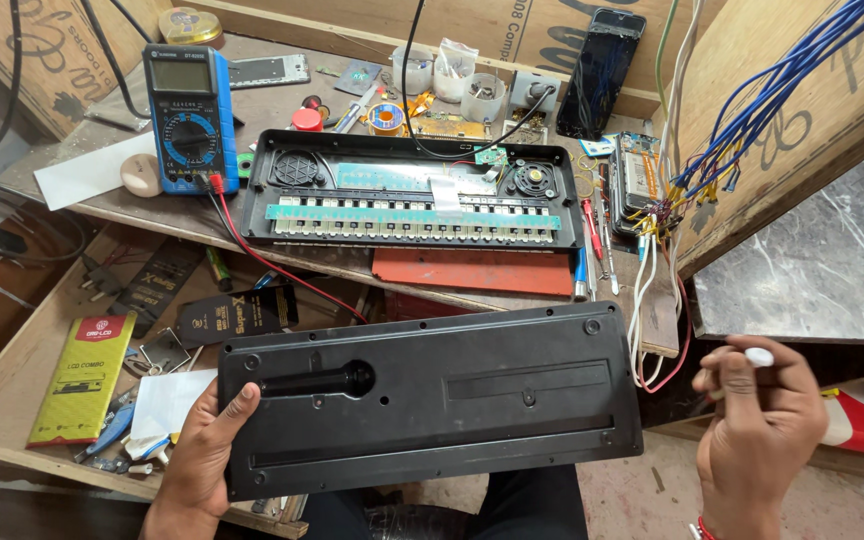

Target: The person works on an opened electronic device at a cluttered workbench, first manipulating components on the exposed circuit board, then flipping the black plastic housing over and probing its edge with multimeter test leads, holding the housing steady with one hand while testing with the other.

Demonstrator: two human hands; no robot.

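Observation:
My left hand (pixel 204 450) grips the left end of a black plastic keyboard back cover (pixel 432 395), held flat over my lap with its inner side down. My right hand (pixel 762 415) is off the cover's right end, fingers pinched on a small white object (pixel 758 356). On the workbench beyond lies the opened keyboard body (pixel 412 195), its green circuit strip, two small speakers and white ribbon cable exposed.
A blue multimeter (pixel 192 115) with red and black leads stands at the left. A dark phone (pixel 602 70) leans at the back near small parts cups. Blue wires (pixel 752 120) hang at the right by a marble slab (pixel 812 270). An open drawer (pixel 82 380) holds packets.

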